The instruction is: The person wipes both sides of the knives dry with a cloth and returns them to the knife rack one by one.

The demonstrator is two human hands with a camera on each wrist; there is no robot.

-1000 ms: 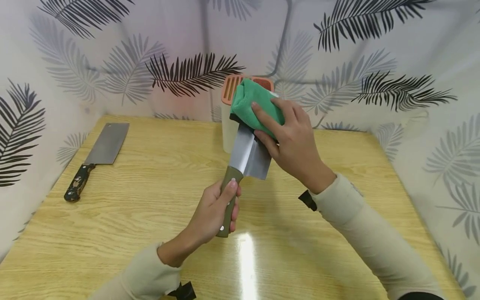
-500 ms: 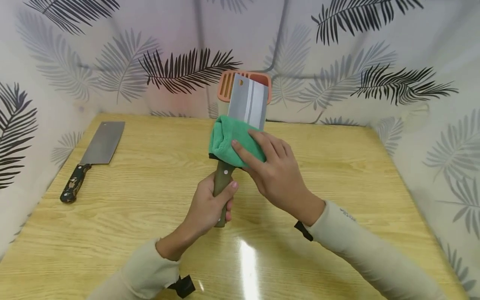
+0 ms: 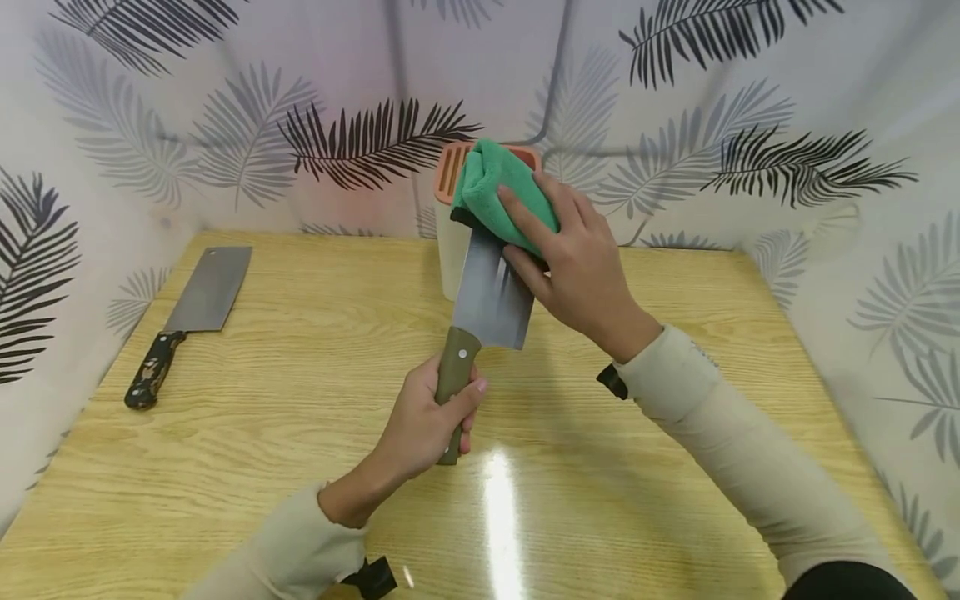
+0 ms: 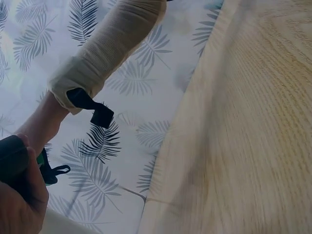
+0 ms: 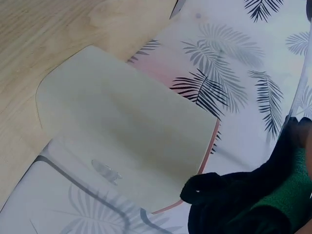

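My left hand (image 3: pixel 431 417) grips the olive handle of a cleaver (image 3: pixel 491 292), whose broad blade tilts up and away over the table. With its fingers bent over a folded green cloth (image 3: pixel 502 192), my right hand (image 3: pixel 581 258) holds it against the far part of the blade, so the tip is hidden. In the left wrist view, the left hand (image 4: pixel 22 209) shows at the lower left around the dark handle end (image 4: pixel 12 158). The cloth (image 5: pixel 278 195) looks dark at the lower right of the right wrist view.
A second cleaver (image 3: pixel 210 287) with a black patterned handle lies at the table's left. Behind the cloth stands a cream knife block (image 3: pixel 450 258) with an orange slotted top. Leaf-patterned fabric (image 3: pixel 337 67) surrounds the wooden table (image 3: pixel 300 367) at the back and sides.
The right hand slid the cloth down the blade to near the handle, then back up to the far end. The left hand kept its grip on the cleaver, shifting only slightly.
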